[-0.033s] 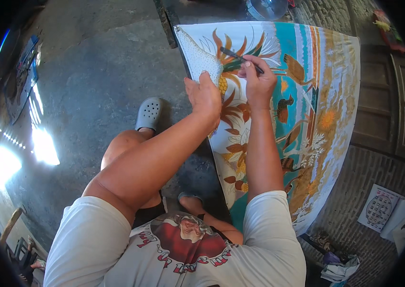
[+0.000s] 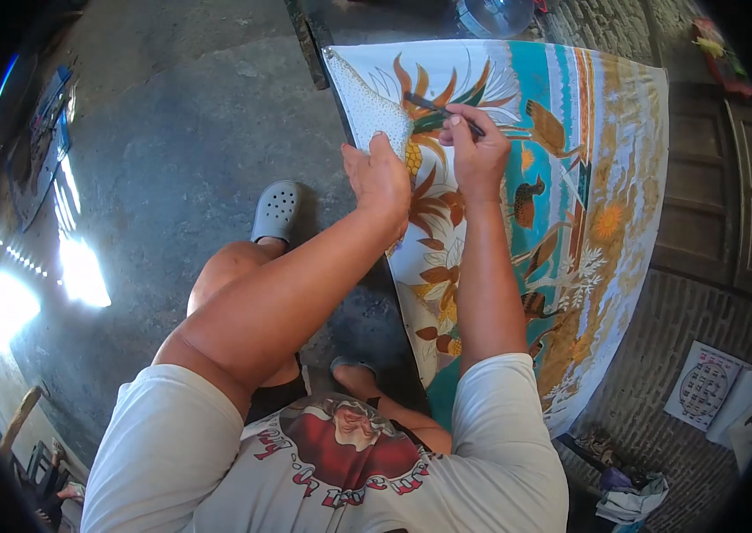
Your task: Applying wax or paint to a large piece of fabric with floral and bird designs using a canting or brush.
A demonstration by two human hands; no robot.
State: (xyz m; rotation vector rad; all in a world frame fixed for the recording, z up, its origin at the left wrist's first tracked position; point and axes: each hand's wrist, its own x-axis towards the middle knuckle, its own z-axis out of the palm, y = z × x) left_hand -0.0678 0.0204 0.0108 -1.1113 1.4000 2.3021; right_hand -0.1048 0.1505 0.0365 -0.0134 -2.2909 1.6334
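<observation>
A painted cloth (image 2: 554, 80) hangs slanting across the right side, with birds, leaves and flowers in brown, orange and teal on white. My left hand (image 2: 379, 178) holds its left edge, where a white speckled flap (image 2: 367, 105) is turned over; some of the fingers are hidden there. In my right hand (image 2: 481, 158), closed between thumb and fingers, is a slim dark paintbrush (image 2: 429, 106). The brush slants up and left, its tip over a brown-orange leaf near the cloth's upper left. I cannot tell whether the tip touches the cloth.
Grey concrete floor (image 2: 163, 178) lies to the left, with bright sunlight patches. My foot in a grey clog (image 2: 277, 211) rests on it. A clear round container (image 2: 496, 16) stands beyond the cloth. Brick wall and a dark wooden panel (image 2: 696, 195) are at right, near papers (image 2: 704, 386).
The paintbrush and my right hand have shifted slightly left, and the brush tip sits a little lower. My left hand holds the same place on the cloth.
</observation>
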